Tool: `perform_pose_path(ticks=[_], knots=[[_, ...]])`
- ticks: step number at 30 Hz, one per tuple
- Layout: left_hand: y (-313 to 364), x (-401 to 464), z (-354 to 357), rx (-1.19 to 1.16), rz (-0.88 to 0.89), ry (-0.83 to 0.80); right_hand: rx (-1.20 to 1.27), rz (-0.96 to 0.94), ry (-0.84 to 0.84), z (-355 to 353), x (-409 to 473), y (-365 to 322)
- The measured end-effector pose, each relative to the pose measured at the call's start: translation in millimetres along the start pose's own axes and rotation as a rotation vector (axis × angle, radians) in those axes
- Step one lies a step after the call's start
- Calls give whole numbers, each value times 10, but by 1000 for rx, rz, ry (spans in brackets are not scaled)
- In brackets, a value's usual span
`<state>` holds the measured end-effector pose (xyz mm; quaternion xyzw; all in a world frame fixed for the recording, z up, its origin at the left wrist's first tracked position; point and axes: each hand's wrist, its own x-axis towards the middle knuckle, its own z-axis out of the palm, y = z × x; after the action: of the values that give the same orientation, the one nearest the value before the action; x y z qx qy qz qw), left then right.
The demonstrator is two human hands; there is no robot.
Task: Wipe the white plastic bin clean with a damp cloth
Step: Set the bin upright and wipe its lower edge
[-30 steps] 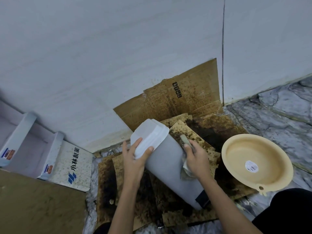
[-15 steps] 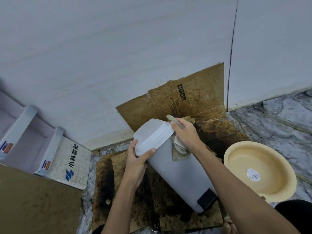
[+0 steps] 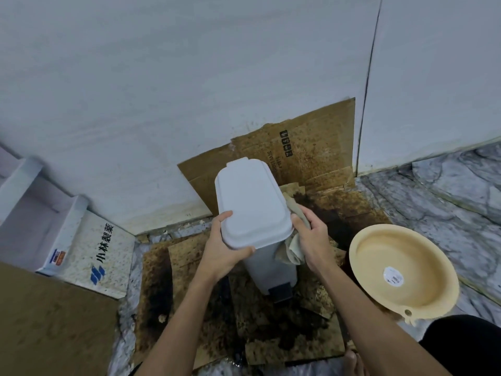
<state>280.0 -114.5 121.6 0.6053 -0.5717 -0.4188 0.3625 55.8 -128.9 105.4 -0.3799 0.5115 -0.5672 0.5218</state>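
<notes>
Two hands on the white bin point(image 3: 254, 202) — lid shut, upright.

Single head-worn view, steeply downward, close over the bin point(image 3: 253, 202) by the wall point(image 3: 189, 77).

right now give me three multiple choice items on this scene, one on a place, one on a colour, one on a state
1. Where is the basin?
A. right of the bin
B. on the bin's lid
C. left of the bin

2. What colour is the basin?
A. blue
B. cream yellow
C. black

3. What is the bin's lid doing?
A. lying on the floor
B. standing wide open
C. closed on the bin

Answers: 1 A, it sits on the floor right of the bin. 2 B, its inside is cream yellow. 3 C, the left hand grips the closed lid while the right hand holds the cloth to the bin's side.
</notes>
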Motion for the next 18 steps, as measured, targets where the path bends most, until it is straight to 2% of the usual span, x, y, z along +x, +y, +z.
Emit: perform_pose_path(ticks=[6,11,18], knots=[[-167,-136,11,140,9,-43,-186,-23,20,-129,-270,161],[-167,-161,35,98,-40,-73,-390,-220,78,-262,-717,496],[-187,-193,159,109,-26,1,-591,-395,112,-105,-992,674]])
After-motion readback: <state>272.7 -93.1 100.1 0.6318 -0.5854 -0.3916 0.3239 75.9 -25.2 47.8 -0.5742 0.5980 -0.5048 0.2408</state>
